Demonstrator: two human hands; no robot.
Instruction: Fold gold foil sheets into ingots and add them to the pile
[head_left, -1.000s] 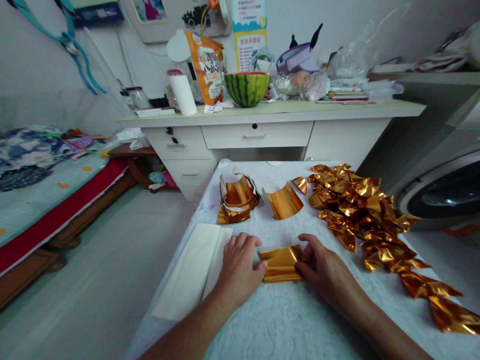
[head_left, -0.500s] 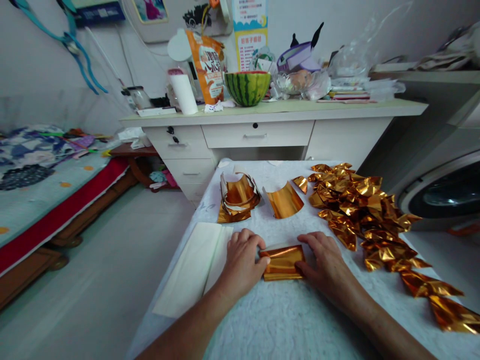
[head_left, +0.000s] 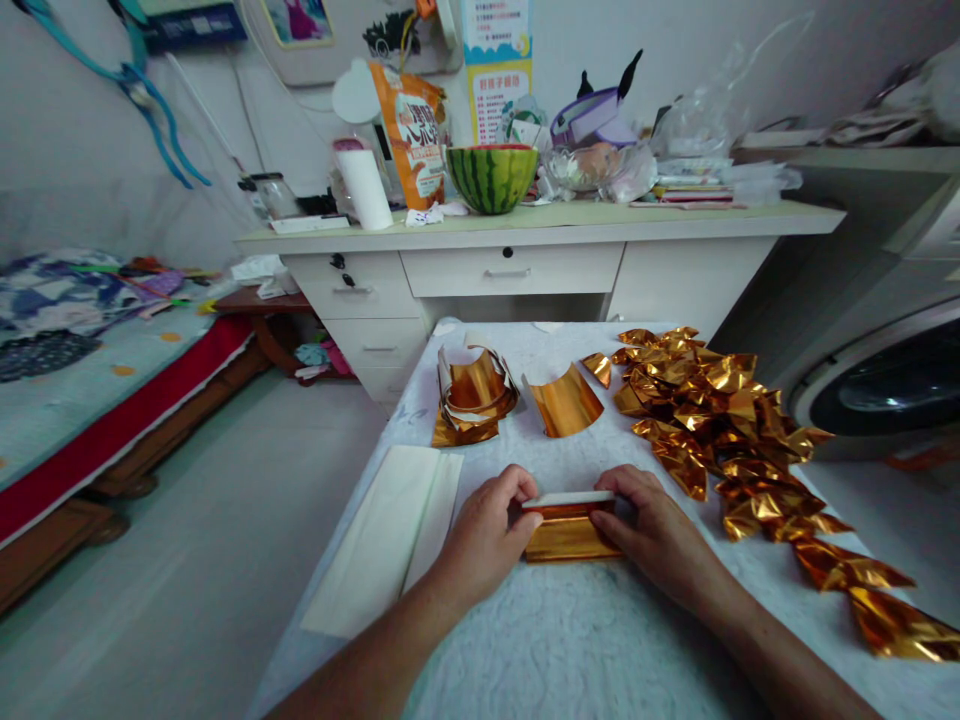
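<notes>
A sheet of gold foil paper [head_left: 573,539] lies in front of me on the cloth-covered table. Its far edge is lifted and folded toward me, so a pale strip of its back shows. My left hand [head_left: 496,515] pinches the left end of that fold, and my right hand [head_left: 643,510] pinches the right end. Beyond them rest a curved gold sheet [head_left: 566,402] and a curled stack of gold sheets [head_left: 475,392]. To the right spreads a heap of folded gold foil pieces [head_left: 705,410]. By my left forearm lies folded white paper [head_left: 375,540].
Behind the table stands a white desk [head_left: 517,268] bearing a watermelon half [head_left: 493,178], an orange pouch [head_left: 414,140] and a white paper roll [head_left: 364,188]. A bed [head_left: 112,400] is on the left. A washing machine [head_left: 892,330] stands on the right.
The far edge of the gold foil paper has come up and over toward me, with both hands now pinching its ends. The view has shifted slightly.
</notes>
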